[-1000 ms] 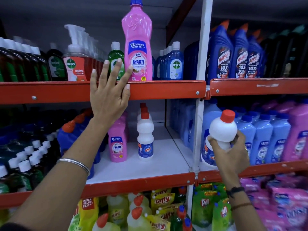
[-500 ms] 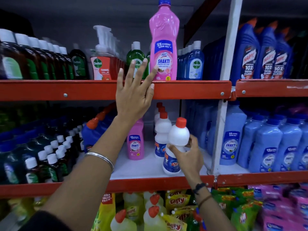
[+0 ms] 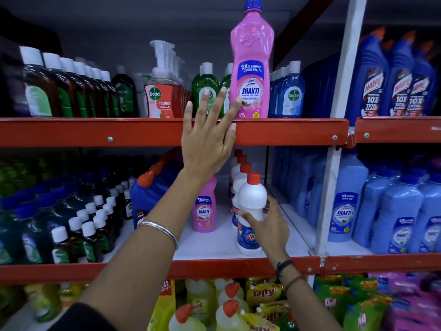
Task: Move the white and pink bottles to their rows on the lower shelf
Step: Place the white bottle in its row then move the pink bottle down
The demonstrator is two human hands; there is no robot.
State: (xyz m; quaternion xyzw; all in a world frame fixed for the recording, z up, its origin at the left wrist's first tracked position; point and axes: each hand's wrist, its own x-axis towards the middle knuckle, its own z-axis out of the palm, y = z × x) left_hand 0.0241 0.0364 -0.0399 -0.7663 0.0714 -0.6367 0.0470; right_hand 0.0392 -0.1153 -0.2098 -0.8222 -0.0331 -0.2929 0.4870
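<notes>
The white bottle (image 3: 250,213) is now standing at the front of its red-capped row on the lower shelf (image 3: 214,244), having been carried in from four o'clock, with the right hand (image 3: 269,229) still wrapped around it. At eleven o'clock the left hand (image 3: 207,142), fingers spread and holding nothing, is closing on the tall pink bottle (image 3: 251,68) on the upper shelf, likely the next to move.

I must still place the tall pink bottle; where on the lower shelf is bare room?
Bare white board lies between the small pink bottle and the white bottle, and before the small pink bottle up to the red shelf edge. Left is crowded with dark bottles.
</notes>
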